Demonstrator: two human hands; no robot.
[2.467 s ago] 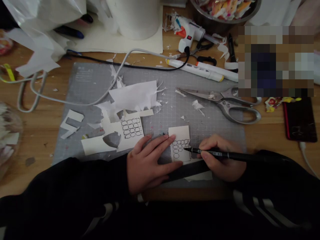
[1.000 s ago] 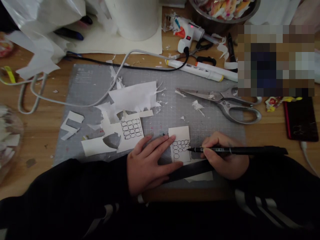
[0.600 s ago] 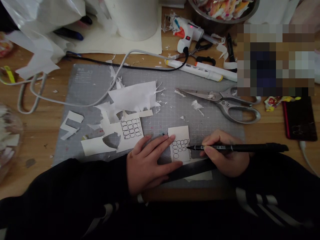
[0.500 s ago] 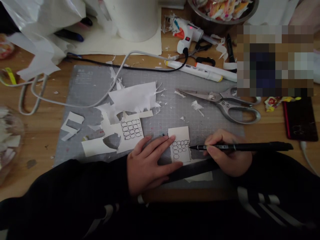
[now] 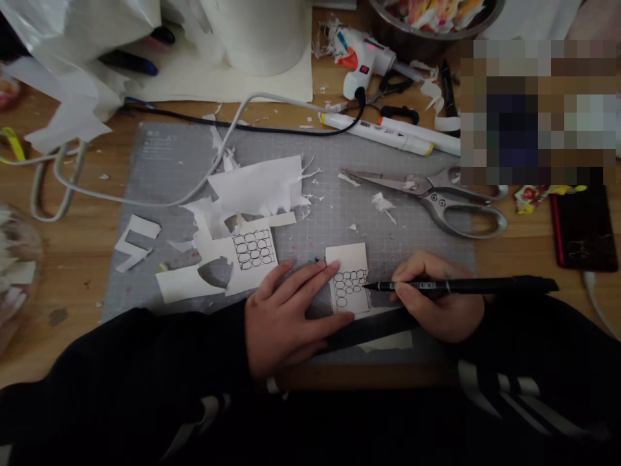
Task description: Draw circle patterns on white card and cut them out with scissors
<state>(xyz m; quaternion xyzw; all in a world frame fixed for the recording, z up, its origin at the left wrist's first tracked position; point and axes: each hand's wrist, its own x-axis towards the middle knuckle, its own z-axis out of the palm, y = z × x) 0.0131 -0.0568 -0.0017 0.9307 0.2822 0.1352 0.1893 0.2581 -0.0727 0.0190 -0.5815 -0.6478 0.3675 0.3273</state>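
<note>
My right hand (image 5: 434,298) grips a black pen (image 5: 485,285), its tip at the right side of a small white paper card (image 5: 347,255). Rows of black ovals are drawn on that card. My left hand (image 5: 291,317) lies spread with fingers outstretched, pressing the card's left and lower edges. A dark flat strip (image 5: 373,330) runs below the card, partly under my left hand. Left of my fingers lies a cut white paper piece (image 5: 252,246) with a grid of drawn ovals.
Beneath everything is a grey cutting mat (image 5: 310,139). Metal scissors (image 5: 436,194) lie at the right, near white markers (image 5: 378,133). Behind stand a glue gun (image 5: 361,61) and a metal bowl (image 5: 436,29). A cable (image 5: 194,194) crosses the mat. A phone (image 5: 585,226) rests far right.
The pen tip has shifted slightly left on the card, along with my right hand. My left hand stays on the card. The whole view has moved a little.
</note>
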